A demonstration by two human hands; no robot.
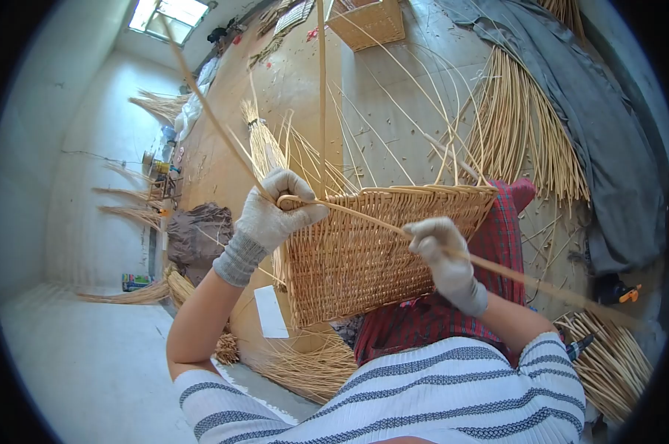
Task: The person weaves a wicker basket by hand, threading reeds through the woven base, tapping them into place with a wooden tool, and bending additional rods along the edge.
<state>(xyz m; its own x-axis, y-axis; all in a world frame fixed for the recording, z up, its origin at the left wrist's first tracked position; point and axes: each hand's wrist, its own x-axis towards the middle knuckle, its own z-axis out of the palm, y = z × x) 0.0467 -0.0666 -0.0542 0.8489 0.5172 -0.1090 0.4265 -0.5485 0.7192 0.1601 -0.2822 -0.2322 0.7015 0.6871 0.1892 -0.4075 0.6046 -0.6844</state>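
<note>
Left hand (279, 207): you're pinching the rod (364, 218) by the upper-left corner of the basket (364, 259) — seemingly anchoring its bend.
Right hand (444, 259): you're gripping the rod — apparently tensioning it.

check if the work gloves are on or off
On: the left hand and the right hand both wear pale gloves, with greyer cuffs around the wrists.

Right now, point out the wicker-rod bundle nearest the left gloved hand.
The dark-tied bundle, just beyond the left gloved hand; the loose-ended bundle beside the grey cloth and the bundle by the right striped sleeve lie farther off.
</note>
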